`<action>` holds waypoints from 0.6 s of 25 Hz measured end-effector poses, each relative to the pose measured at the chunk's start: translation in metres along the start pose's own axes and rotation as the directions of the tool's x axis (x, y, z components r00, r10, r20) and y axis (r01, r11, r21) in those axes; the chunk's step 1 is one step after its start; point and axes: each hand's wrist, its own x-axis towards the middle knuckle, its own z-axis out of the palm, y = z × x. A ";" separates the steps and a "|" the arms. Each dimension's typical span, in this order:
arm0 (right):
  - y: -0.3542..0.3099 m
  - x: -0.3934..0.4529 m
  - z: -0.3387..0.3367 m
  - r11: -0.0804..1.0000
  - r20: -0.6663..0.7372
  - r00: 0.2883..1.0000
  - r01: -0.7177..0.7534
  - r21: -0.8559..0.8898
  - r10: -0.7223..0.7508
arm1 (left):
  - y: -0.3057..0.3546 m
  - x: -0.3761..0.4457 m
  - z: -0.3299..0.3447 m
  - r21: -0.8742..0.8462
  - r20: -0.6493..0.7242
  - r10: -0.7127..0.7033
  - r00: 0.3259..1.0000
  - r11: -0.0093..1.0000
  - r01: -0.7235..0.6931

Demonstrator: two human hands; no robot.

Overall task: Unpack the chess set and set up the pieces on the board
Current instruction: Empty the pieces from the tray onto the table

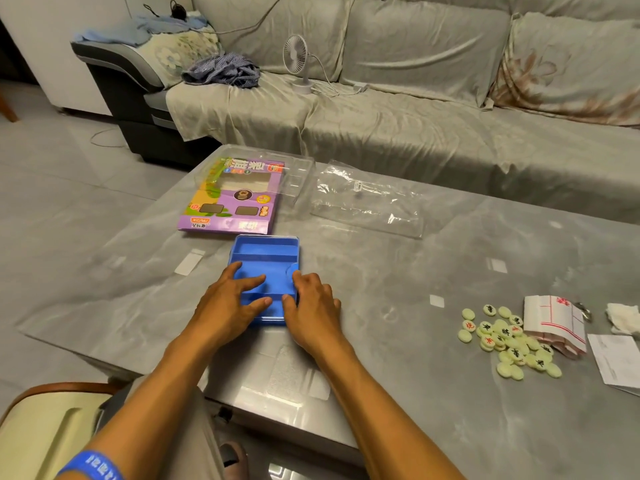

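**Now both hands are on the blue tray**

Now the left hand (pixel 231 304) lies flat on the blue tray (pixel 265 252), fingers spread and straight. The right hand (pixel 313 306) presses the tray's right edge, fingers loosely bent, thumb on the rim. Neither hand pinches anything. The tray looks empty, so I think the step is to move it out of the way.

To do this well, keep both hands low and slide or lift the tray evenly, so it does not flip. Put it past the fingertips by the purple box (pixel 231 199), not to the right, where the pieces are.

Well off to the right of the right hand sits the pile of round chess pieces (pixel 509 342). Just past the pile lies the folded paper board (pixel 554 322), still closed. It must be opened flat next, I guess.

Beyond the box and the fingertips lies a clear plastic wrapper (pixel 367 200). All this rests on a shiny grey table (pixel 398 271). Farther on stands a sofa (pixel 415 109) with a grey cover, and a small white fan (pixel 298 60) stands on it.
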 end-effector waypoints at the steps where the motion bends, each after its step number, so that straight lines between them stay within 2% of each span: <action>1: -0.002 -0.001 0.003 0.999 0.009 1.000 0.017 -0.051 -0.017 | 0.000 0.000 0.001 0.012 0.010 0.007 1.000 1.000 -0.007; 3: -0.002 -0.004 0.005 0.994 0.031 0.999 0.038 -0.099 -0.035 | 0.002 0.000 0.004 0.024 0.016 0.010 1.000 1.000 -0.010; 4: 0.001 -0.006 0.004 0.997 0.052 0.998 0.051 -0.066 -0.048 | 0.003 -0.002 0.006 0.034 -0.002 0.009 1.000 0.999 -0.009; 7: 0.018 -0.013 -0.004 0.953 0.104 0.987 0.083 0.293 -0.119 | 0.002 -0.007 0.003 0.188 -0.175 -0.019 0.984 0.981 0.052; 9: 0.025 -0.020 -0.008 0.921 0.163 0.975 0.077 0.383 -0.149 | 0.000 -0.008 -0.001 0.231 -0.224 -0.030 0.974 0.969 0.083; 11: 0.025 -0.027 -0.011 0.929 0.203 0.965 0.086 0.360 -0.167 | -0.002 -0.009 0.000 0.211 -0.136 0.003 0.991 0.977 0.026; 13: 0.027 -0.038 -0.023 0.926 0.231 0.960 0.066 0.371 -0.161 | -0.004 -0.010 0.006 0.324 -0.037 0.008 0.999 0.946 0.005; 15: 0.040 -0.048 -0.045 0.921 0.223 0.968 0.016 0.390 -0.111 | -0.008 -0.009 0.005 0.399 -0.065 -0.019 0.998 0.916 0.044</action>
